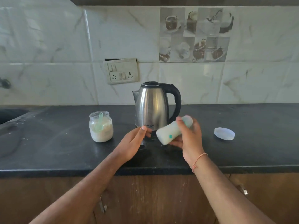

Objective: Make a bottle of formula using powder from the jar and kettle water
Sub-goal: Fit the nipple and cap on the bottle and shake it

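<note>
My right hand grips a baby bottle full of white liquid. The bottle is tilted almost flat, its base toward the left, and it looks motion-blurred. My left hand hovers open just left of the bottle's base, holding nothing. A steel kettle with a black handle stands right behind both hands. To the left, an open clear jar holds white powder with a green scoop stuck in it.
The jar's clear lid lies on the black countertop to the right. A sink edge shows at the far left. A switch and socket plate hangs on the tiled wall. Wooden cabinets sit below the counter.
</note>
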`<state>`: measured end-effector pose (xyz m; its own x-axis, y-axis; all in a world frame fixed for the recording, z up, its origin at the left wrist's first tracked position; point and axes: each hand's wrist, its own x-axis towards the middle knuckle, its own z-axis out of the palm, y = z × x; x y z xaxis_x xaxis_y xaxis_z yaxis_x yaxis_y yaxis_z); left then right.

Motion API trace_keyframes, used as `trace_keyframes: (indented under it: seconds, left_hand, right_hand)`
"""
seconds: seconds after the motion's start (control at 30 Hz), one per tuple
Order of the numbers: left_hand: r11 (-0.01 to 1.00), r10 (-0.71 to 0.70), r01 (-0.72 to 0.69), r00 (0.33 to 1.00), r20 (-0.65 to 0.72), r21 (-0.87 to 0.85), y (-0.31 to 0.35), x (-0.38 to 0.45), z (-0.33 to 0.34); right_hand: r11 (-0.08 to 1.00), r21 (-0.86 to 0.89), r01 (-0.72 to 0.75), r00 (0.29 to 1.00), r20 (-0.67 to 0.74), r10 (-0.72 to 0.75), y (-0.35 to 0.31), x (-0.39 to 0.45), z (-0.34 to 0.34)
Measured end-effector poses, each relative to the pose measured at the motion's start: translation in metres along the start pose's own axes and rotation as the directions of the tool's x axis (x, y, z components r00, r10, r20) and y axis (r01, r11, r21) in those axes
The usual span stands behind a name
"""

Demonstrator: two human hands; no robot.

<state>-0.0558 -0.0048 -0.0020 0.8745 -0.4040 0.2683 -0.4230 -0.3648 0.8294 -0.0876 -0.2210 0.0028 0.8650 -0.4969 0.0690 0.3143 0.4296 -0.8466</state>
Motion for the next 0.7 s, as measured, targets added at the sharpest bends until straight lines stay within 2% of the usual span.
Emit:
trace_keyframes:
  seconds: [0.07,0.1,0.13,0.17,0.2,0.23,0.37,0.57,0.7]
  left_hand:
    - [1.000,-0.006,0.006,1.000,-0.001,-0.013,0.000,0.001,0.001]
    - [1.000,-0.008,0.008,1.000,0.007,-0.016,-0.001,0.001,0.001]
    - [1.000,-0.016,0.016,1.000,0.024,-0.016,-0.002,0.002,0.001]
    - [1.000,-0.025,0.025,0.998,0.051,-0.009,-0.003,0.003,0.000]
    - [1.000,-0.030,0.030,0.996,0.078,0.003,-0.002,0.003,-0.001]
    - [0.999,-0.034,0.032,0.994,0.101,0.020,-0.001,0.004,-0.001]
    - [0.988,-0.028,0.009,0.993,0.118,0.157,-0.002,0.005,0.001]
    - [0.929,-0.065,0.013,0.989,0.130,0.370,0.006,0.009,0.005]
    - [0.925,-0.115,0.043,0.979,0.170,0.378,0.002,0.011,0.005]
  right_hand:
    - [0.960,0.267,0.088,0.976,-0.216,-0.030,-0.004,0.003,-0.004]
    - [0.963,0.253,0.096,0.972,-0.230,-0.036,-0.004,0.003,-0.003]
    - [0.988,0.131,0.078,0.985,-0.162,-0.056,-0.004,-0.003,0.001]
    - [0.995,-0.073,0.074,0.996,-0.042,-0.077,0.000,-0.008,0.004]
    - [0.971,-0.223,0.088,0.995,0.068,-0.075,0.005,-0.011,0.006]
    - [0.952,-0.289,0.098,0.992,0.105,-0.070,0.006,-0.012,0.008]
    - [0.962,-0.254,0.102,0.995,0.018,-0.100,0.001,-0.008,0.014]
    - [0.843,-0.494,0.212,0.976,0.072,-0.203,0.010,-0.012,0.019]
    - [0.831,-0.521,0.194,0.978,0.167,-0.123,0.007,-0.017,0.023]
